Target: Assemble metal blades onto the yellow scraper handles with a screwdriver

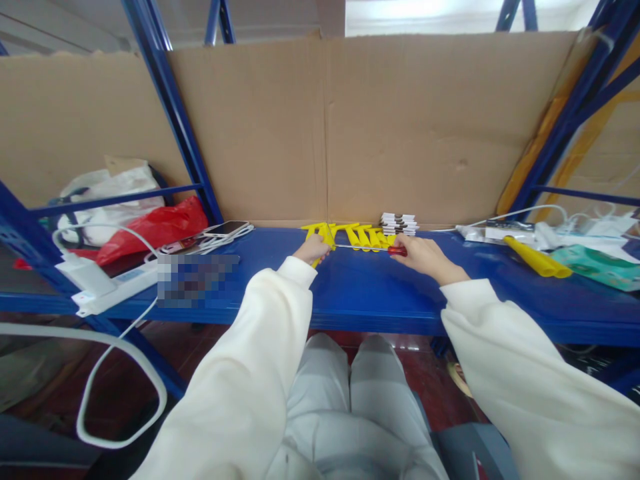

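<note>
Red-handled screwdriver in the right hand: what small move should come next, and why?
Probably a slight turn of the screwdriver by the right hand, while the left hand steadies the yellow piece. The shaft points sideways at that piece and its tip seems to meet it; whether it sits in a screw is too small to tell.

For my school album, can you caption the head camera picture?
Left hand holds a yellow piece; right hand points a red-handled screwdriver toward it.
</note>
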Motion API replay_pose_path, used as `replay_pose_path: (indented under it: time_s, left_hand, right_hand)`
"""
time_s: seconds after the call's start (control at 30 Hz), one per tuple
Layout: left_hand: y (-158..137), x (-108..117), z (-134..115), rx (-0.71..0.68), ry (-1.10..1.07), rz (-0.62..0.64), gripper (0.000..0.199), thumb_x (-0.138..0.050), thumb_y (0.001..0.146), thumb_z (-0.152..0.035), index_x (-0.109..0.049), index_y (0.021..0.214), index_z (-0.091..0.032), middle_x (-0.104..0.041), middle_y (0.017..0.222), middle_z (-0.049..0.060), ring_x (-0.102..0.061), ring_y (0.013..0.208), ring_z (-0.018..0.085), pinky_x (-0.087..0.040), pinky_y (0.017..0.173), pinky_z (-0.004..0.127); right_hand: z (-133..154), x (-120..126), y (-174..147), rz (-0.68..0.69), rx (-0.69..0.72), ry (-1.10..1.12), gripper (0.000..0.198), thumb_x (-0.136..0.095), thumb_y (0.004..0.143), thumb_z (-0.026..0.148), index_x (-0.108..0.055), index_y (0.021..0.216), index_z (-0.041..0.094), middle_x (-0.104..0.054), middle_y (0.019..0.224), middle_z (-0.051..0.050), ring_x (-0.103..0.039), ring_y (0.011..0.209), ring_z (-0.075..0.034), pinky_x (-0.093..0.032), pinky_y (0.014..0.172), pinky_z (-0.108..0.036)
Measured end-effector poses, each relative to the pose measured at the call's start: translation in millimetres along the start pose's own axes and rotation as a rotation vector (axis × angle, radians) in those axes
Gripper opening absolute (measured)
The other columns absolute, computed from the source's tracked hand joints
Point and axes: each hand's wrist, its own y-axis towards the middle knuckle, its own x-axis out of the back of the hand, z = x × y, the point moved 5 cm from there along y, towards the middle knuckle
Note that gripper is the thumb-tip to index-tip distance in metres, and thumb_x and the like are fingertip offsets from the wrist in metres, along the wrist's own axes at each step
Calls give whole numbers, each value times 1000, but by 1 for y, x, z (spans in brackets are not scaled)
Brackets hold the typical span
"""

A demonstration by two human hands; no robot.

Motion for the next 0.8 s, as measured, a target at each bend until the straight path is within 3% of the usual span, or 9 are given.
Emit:
replay_pose_path:
  time_s: [0.23, 0.47, 0.8]
  left_hand:
    - [-5, 1, -2, 6, 31, -13, 16, -62, 84, -2, -65, 72, -13, -44, 41, -6, -43, 37, 8, -33, 40, 19]
    - [-3, 3, -1, 3, 40, -4, 12, -62, 84, -4, -71, 82, -10, -45, 41, -6, -45, 39, 10, -36, 43, 20]
    - [-7, 2, -2, 15, 36, -2, 27, -58, 84, 1, -58, 62, -15, -43, 41, -5, -44, 39, 9, -37, 45, 21]
  right_hand:
    - [3, 4, -2, 14, 2, 0, 26, -54, 96, 34, -73, 106, 20, -79, 103, -12, -73, 90, -28, -47, 70, -32]
    - [2, -1, -1, 9, 27, 18, 30, -53, 98, 38, -74, 111, 22, -79, 110, -11, -73, 94, -26, -48, 73, -31]
    - [5, 3, -1, 31, 28, -31, 25, -56, 96, 38, -71, 106, 21, -80, 102, -11, -73, 89, -27, -45, 68, -30]
